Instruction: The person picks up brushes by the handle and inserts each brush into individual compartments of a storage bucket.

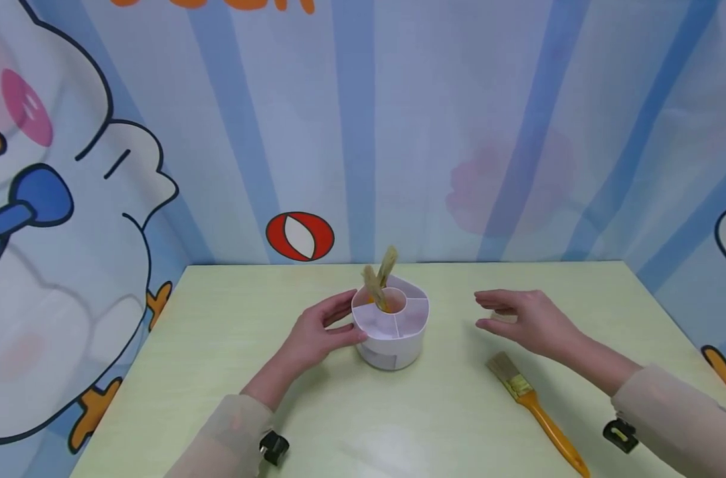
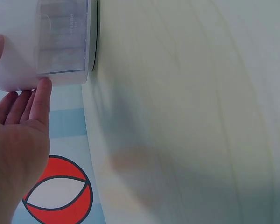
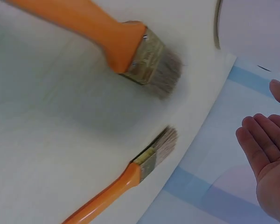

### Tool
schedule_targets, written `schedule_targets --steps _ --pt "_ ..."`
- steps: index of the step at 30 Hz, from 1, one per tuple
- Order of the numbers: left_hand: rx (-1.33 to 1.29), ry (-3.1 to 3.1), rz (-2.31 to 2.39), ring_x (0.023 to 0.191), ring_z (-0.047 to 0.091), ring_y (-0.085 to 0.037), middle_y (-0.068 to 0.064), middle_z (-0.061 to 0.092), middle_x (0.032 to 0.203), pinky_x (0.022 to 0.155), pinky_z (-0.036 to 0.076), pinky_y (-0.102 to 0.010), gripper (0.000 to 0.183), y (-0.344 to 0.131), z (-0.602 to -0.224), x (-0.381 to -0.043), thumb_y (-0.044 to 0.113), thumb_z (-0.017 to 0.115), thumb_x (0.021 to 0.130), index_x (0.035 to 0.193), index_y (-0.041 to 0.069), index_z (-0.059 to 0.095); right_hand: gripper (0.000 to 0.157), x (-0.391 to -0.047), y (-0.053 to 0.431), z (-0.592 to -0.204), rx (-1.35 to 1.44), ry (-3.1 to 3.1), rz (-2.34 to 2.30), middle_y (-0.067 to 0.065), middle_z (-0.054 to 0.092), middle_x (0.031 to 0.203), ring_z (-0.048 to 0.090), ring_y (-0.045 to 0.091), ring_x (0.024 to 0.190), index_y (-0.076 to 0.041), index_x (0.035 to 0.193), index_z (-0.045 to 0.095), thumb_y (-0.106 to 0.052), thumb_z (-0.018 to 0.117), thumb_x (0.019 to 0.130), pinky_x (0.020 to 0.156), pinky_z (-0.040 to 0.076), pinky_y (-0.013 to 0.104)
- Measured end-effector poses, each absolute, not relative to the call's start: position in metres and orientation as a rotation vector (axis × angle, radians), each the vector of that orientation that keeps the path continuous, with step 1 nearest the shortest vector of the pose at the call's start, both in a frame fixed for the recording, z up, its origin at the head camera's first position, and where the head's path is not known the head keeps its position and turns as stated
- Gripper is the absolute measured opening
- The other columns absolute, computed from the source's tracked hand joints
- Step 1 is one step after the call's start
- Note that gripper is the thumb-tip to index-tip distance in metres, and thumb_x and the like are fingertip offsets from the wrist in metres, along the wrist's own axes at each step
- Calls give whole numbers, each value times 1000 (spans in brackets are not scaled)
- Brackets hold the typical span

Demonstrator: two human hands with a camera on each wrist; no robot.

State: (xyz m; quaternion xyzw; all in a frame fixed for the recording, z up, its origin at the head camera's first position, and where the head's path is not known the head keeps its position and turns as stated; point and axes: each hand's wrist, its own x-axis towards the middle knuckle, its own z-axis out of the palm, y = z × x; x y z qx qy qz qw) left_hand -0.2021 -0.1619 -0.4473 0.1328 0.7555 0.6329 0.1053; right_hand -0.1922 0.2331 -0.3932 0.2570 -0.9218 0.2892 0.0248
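My left hand (image 1: 321, 332) grips the left side of a round white desk organizer (image 1: 392, 352), thumb in front and fingers behind. In the left wrist view, fingertips touch the organizer's (image 2: 18, 51) wall beside a clear panel. Two brushes (image 1: 374, 287) stand bristles up in its central round compartment. My right hand (image 1: 527, 322) hovers over the table to the right, holding nothing. An orange-handled paintbrush (image 1: 533, 401) lies below it. The right wrist view shows two such brushes on the table: a larger-looking paintbrush (image 3: 142, 56) and another paintbrush (image 3: 135, 172); in the head view the hand mostly hides one.
The pale wooden table (image 1: 219, 372) ends at its back edge against a blue-striped printed backdrop (image 1: 398, 133). Small black devices (image 1: 274, 447) sit at both sleeves. The outer organizer sections surround the central compartment.
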Motion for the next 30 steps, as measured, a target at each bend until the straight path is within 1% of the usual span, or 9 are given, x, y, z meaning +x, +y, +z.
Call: schedule_targets --steps 10,16,18,21,22,25,28,29,30 --pt "390 2237 1805 153 46 -31 -6 48 165 109 55 -41 83 -165 -443 -202 19 89 91 162 18 47 51 -181 253 -408 811 -2891 810 17 73 134 74 35 116 0 141 68 -25 81 98 95 62 52" --pt "414 2245 1787 153 46 -31 -6 49 165 109 55 -40 83 -166 -445 -204 19 88 91 163 18 47 56 -173 262 -416 848 -2908 768 18 65 147 72 34 120 -4 146 65 -26 81 97 92 63 48" --pt "416 2245 1784 152 46 -30 -6 49 165 109 55 -40 83 -166 -445 -204 19 89 91 163 18 47 57 -169 265 -417 842 -2922 745 18 65 147 72 35 120 -5 147 64 -27 81 98 92 63 49" --pt "412 2240 1785 152 46 -30 -5 49 165 109 55 -39 83 -166 -445 -205 18 88 91 163 19 47 55 -162 268 -421 837 -2927 656 16 69 141 75 32 113 -6 145 67 -28 82 97 87 64 47" --pt "414 2240 1785 152 46 -29 -5 49 165 109 55 -39 82 -166 -444 -205 18 88 91 163 19 47 54 -160 269 -422 832 -2936 635 16 72 137 77 29 102 -6 144 67 -29 81 97 81 64 44" --pt "417 2243 1780 152 47 -30 -6 49 165 109 55 -40 82 -166 -444 -205 17 87 92 163 18 47 52 -153 273 -425 842 -2948 569 13 75 131 76 22 88 -5 140 70 -31 82 96 72 61 36" --pt "426 2252 1766 152 47 -32 -7 48 165 109 55 -42 81 -166 -443 -205 18 87 93 163 18 46 51 -146 279 -428 850 -2974 540 9 75 131 76 20 91 -7 138 72 -32 83 95 74 63 35" --pt "429 2256 1759 152 47 -32 -7 48 165 109 55 -42 81 -166 -442 -206 19 87 93 163 18 46 51 -143 281 -428 856 -2981 515 7 75 131 76 22 102 -9 138 73 -33 84 94 80 64 38" --pt "429 2258 1754 152 47 -32 -7 48 165 110 55 -43 81 -166 -442 -206 19 86 93 163 18 46 51 -141 282 -429 862 -2990 504 5 75 132 76 24 107 -10 138 73 -33 84 94 84 65 40"
